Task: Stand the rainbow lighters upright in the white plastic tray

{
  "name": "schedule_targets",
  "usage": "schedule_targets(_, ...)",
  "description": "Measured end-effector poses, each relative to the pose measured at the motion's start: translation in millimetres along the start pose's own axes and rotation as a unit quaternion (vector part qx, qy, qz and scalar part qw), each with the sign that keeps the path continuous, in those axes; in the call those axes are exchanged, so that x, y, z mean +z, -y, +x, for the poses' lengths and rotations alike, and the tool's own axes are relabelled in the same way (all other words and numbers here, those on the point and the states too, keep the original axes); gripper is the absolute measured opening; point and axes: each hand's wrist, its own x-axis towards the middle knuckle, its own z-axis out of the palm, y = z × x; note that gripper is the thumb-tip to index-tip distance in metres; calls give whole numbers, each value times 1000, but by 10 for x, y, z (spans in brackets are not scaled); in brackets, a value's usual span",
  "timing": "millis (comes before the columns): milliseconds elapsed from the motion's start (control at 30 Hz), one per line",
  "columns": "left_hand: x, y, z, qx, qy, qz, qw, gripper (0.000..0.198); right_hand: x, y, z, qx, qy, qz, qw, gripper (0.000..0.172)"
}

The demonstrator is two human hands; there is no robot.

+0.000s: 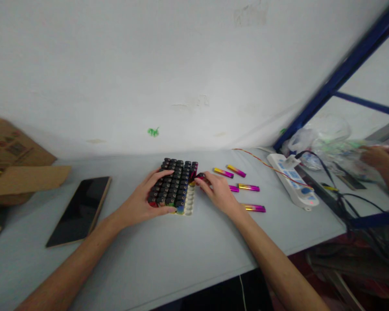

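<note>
A white tray (188, 203) with round hollows stands on the table, packed with rows of upright black-topped tubes (172, 181) that look like vapes. Their lower bodies are coloured where they show. My left hand (145, 196) is wrapped around the left side of this block, its thumb at the near edge and its fingers over the far tubes. Between the thumb and fingers of my right hand (215, 190) is one black-topped tube (200, 176), tilted, at the block's right edge above the bare hollows. Several yellow-and-purple tubes (249, 187) lie flat just right of that hand.
A dark phone or tablet (79, 211) lies at left, near an open cardboard box (19, 151). At right are a white power strip (291, 181) with cables, a blue metal frame (335, 84) and plastic bags (330, 138). Another person's hand (381, 156) is beyond the frame.
</note>
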Motion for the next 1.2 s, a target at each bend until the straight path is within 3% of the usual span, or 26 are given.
schedule_targets(200, -6, -6, 3, 7, -6, 7, 1000, 93, 35, 74, 52, -19, 39, -147, 988, 20)
schedule_targets(333, -4, 20, 4, 5, -3, 2, 1000, 93, 74, 201, 67, -6, 40, -240, 970, 25)
schedule_targets(500, -16, 10, 23, 5, 4, 1, 1000, 91, 55, 152, 43, -14, 65, -244, 968, 27)
schedule_targets(600, -36, -26, 36, 10, 5, -4, 1000, 88, -139, 28, 6, -18, 47, -168, 985, 22)
schedule_targets(733, -37, -29, 38, 4, 6, -6, 1000, 87, -596, -139, -194, 16, -27, -96, 995, 14)
schedule_targets(900, -2, 26, 34, -5, 1, -4, 1000, 92, -1081, -232, -755, 59, 6, -139, 989, 14)
schedule_targets(1033, 6, 32, 40, 1, 0, -5, 1000, 93, -1208, -312, -1157, 86, 34, -172, 981, 26)
schedule_targets(1200, -5, 12, 48, 9, -2, -7, 1000, 90, -1138, -381, -1243, 107, 49, -142, 983, 10)
